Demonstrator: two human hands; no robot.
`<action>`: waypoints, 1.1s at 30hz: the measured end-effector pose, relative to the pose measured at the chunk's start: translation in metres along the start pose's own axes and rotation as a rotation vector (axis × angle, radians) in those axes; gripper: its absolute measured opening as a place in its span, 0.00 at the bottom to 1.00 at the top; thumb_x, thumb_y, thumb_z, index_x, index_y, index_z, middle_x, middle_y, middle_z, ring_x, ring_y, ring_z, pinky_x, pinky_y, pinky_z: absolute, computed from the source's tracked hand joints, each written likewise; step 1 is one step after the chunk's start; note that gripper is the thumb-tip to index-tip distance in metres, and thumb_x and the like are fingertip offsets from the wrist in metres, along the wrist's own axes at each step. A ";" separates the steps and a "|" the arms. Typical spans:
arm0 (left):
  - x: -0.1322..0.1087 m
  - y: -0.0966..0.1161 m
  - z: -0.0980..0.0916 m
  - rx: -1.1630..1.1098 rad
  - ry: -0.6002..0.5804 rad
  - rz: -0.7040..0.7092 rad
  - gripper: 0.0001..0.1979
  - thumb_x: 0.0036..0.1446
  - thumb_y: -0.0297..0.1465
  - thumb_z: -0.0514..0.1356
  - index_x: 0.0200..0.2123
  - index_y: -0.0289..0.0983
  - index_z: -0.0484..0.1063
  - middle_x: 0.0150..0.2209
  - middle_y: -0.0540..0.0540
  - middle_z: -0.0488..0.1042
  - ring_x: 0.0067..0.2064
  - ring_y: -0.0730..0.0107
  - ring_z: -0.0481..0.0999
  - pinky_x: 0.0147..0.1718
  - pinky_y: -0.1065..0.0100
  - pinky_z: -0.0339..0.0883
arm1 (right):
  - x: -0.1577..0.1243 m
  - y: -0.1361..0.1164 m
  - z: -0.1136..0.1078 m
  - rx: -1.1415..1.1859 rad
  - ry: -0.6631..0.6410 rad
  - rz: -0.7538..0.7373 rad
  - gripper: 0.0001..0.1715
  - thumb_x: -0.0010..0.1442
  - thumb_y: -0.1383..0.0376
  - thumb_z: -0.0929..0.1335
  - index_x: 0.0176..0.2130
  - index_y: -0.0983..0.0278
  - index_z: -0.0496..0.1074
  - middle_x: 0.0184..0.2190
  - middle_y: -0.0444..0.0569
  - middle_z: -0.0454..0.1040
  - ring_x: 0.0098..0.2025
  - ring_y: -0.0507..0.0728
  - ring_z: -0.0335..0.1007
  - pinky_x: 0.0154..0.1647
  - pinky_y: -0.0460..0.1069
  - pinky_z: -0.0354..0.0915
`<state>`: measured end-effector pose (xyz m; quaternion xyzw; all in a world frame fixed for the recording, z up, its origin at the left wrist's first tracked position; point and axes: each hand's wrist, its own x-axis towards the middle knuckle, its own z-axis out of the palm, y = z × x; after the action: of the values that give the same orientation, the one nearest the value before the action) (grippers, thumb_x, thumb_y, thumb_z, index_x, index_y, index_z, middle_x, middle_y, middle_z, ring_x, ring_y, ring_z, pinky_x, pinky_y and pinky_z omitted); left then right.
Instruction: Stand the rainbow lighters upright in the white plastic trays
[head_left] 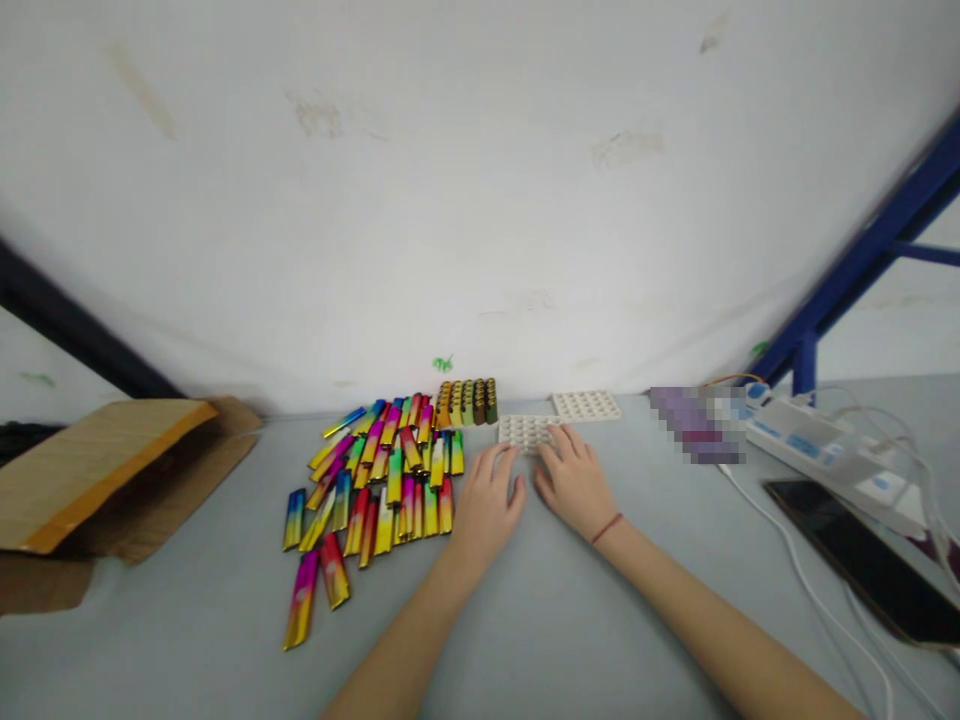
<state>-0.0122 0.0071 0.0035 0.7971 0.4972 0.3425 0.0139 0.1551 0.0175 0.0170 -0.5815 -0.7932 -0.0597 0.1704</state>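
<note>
The person is resting both hands on or beside the near white tray, which is lying mid-table toward the wall. The left hand is reaching to its near edge and the right hand to its right side; both are keeping their fingers loosely spread, with nothing clenched in them. What appears done is one upright block, standing in neat rows just left of that tray; its base is too small in view to tell whether a tray is holding it. Much seems left: a scattered heap of shiny coloured pieces is lying loose to the left, some straying nearer, while the near tray's visible pockets are showing no pieces, and the far white tray, farther right by the wall, is likewise sitting unfilled.
</note>
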 end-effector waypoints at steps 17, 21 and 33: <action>-0.025 0.000 -0.046 -0.119 -0.465 -0.056 0.40 0.46 0.42 0.71 0.60 0.34 0.65 0.59 0.33 0.70 0.61 0.49 0.69 0.61 0.51 0.62 | -0.042 0.062 -0.005 0.454 -0.248 -0.347 0.49 0.49 0.55 0.74 0.64 0.66 0.61 0.62 0.65 0.67 0.64 0.70 0.62 0.66 0.69 0.53; -0.031 -0.002 -0.047 -0.133 -0.439 -0.075 0.40 0.46 0.42 0.71 0.60 0.34 0.65 0.60 0.33 0.70 0.62 0.49 0.68 0.62 0.51 0.62 | -0.035 0.066 0.000 0.542 -0.240 -0.368 0.50 0.44 0.56 0.76 0.63 0.67 0.63 0.63 0.65 0.64 0.65 0.70 0.59 0.65 0.66 0.57; -0.071 -0.012 -0.122 0.066 0.085 -0.548 0.22 0.66 0.41 0.47 0.53 0.37 0.72 0.50 0.38 0.78 0.51 0.58 0.77 0.53 0.57 0.69 | -0.038 0.072 -0.001 0.596 -0.234 -0.364 0.38 0.49 0.56 0.75 0.56 0.65 0.68 0.62 0.64 0.67 0.66 0.69 0.58 0.66 0.66 0.57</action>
<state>-0.1090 -0.0832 0.0547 0.6176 0.7054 0.3429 0.0592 0.2332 0.0059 -0.0022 -0.3588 -0.8803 0.2116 0.2271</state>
